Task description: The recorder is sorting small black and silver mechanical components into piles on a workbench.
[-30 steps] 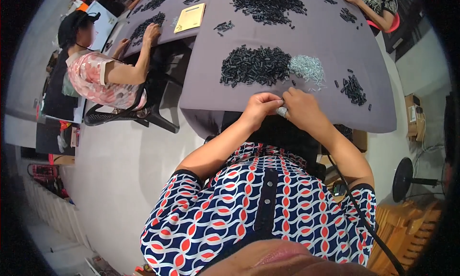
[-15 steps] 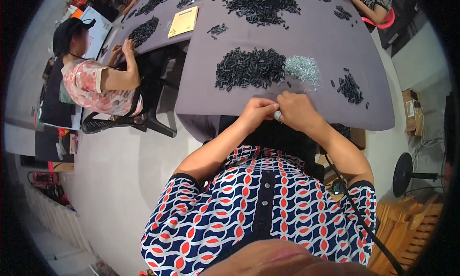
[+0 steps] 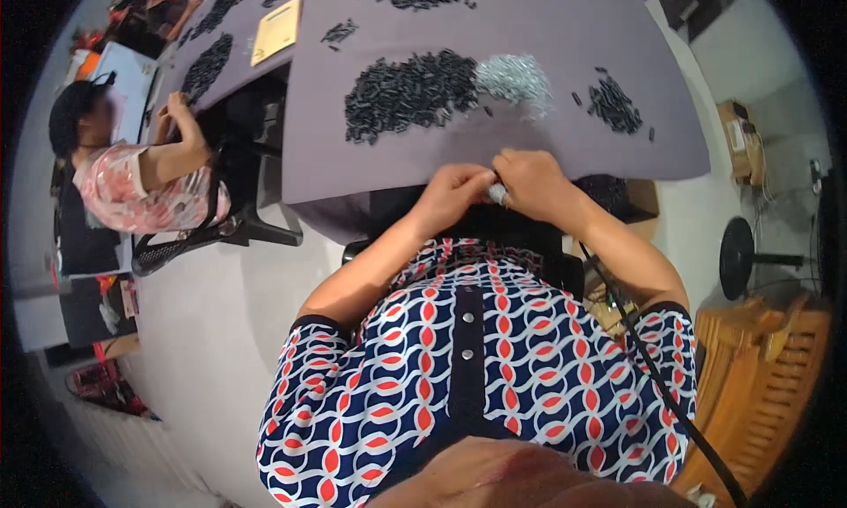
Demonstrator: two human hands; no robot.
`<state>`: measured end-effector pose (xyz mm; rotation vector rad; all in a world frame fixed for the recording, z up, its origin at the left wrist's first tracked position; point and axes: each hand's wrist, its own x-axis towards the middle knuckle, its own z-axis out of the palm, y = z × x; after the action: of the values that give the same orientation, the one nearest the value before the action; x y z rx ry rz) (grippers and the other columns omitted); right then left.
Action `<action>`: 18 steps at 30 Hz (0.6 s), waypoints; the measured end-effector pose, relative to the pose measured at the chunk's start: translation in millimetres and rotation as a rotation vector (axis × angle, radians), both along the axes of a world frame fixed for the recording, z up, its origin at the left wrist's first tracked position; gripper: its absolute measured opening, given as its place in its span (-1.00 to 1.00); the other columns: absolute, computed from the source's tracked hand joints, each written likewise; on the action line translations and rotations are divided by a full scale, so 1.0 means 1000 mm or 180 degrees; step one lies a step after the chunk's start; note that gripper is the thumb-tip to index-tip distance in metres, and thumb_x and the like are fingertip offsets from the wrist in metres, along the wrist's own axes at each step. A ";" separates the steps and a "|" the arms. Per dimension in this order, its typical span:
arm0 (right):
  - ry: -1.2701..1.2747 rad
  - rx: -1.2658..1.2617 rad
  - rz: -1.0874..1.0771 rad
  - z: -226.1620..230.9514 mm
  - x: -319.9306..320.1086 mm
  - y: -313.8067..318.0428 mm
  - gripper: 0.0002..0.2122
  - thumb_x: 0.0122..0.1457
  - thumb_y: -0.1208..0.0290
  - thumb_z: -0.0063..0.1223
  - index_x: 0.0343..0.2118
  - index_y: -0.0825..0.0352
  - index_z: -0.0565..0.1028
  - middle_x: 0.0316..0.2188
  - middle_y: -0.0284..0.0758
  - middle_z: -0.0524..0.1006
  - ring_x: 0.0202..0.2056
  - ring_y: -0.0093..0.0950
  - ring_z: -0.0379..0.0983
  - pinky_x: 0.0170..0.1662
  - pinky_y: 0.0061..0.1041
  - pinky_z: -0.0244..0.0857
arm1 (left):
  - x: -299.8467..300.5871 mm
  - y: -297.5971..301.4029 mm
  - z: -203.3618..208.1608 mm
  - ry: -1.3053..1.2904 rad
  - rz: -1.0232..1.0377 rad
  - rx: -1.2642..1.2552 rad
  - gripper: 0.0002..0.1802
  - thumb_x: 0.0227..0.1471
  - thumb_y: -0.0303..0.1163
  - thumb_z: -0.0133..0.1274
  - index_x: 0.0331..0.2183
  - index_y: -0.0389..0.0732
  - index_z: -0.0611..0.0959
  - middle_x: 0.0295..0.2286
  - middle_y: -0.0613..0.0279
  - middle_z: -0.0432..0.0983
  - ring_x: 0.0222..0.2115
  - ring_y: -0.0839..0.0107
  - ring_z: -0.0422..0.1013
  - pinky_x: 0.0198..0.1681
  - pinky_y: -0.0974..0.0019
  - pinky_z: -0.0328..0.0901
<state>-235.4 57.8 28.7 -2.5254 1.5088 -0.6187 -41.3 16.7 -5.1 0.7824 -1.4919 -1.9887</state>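
Observation:
My left hand (image 3: 450, 195) and my right hand (image 3: 534, 181) meet at the table's near edge, fingertips touching. My left thumb and fingers are pinched together; whatever is between them is too small to make out. My right hand is curled closed, and a whitish, glassy clump (image 3: 497, 193) shows under its fingers, like the small clear pieces on the table. Beyond my hands lies a wide heap of short black tube-like pieces (image 3: 406, 93). Against its right side rests a pile of small clear pieces (image 3: 513, 78). Farther right is a smaller black pile (image 3: 613, 105).
A grey-purple cloth covers the table (image 3: 309, 155). A yellow booklet (image 3: 277, 33) lies at the far left. At left a co-worker (image 3: 141, 173) sits on a black chair (image 3: 265, 230), handling black pieces. A black fan (image 3: 738, 258) and wooden furniture (image 3: 750, 376) stand at right.
The whole view has shifted, so the table and piles sit farther up and left. My hands stay together at the table edge, still closed.

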 end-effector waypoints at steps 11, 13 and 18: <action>0.0747 -0.0449 -0.1953 -0.013 -0.120 -0.022 -0.54 0.06 0.33 0.16 0.05 0.34 0.45 0.16 -0.14 0.33 0.25 -0.11 0.14 0.25 -0.13 0.07 | 0.025 -0.044 -0.001 -0.1548 0.1421 -0.2646 -0.78 0.05 -0.41 0.18 -0.23 -0.27 0.64 -0.40 0.07 0.51 -0.45 0.21 0.45 -0.34 0.25 0.34; 0.1084 -0.0025 -0.2170 -0.010 -0.123 -0.028 -0.51 0.09 0.33 0.13 0.12 0.32 0.40 0.24 -0.14 0.25 0.33 -0.10 -0.01 0.33 -0.16 -0.06 | 0.022 -0.044 0.000 -0.1557 0.1338 -0.3045 -0.76 0.02 -0.41 0.19 -0.22 -0.26 0.64 -0.38 0.05 0.52 -0.40 0.11 0.47 -0.32 0.19 0.35; 0.0870 0.0134 -0.2492 -0.013 -0.138 -0.034 -0.46 0.13 0.25 0.12 0.18 0.31 0.37 0.27 -0.14 0.23 0.33 -0.07 -0.02 0.32 -0.10 -0.08 | 0.016 -0.051 -0.001 -0.1654 0.1229 -0.3251 -0.77 -0.01 -0.43 0.18 -0.23 -0.24 0.64 -0.35 0.01 0.53 -0.32 0.00 0.47 -0.27 0.10 0.37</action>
<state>-373.3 24.3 16.2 -1.9756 2.5916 -0.3024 -25.7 -34.6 -6.1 1.0105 -2.1175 -0.5727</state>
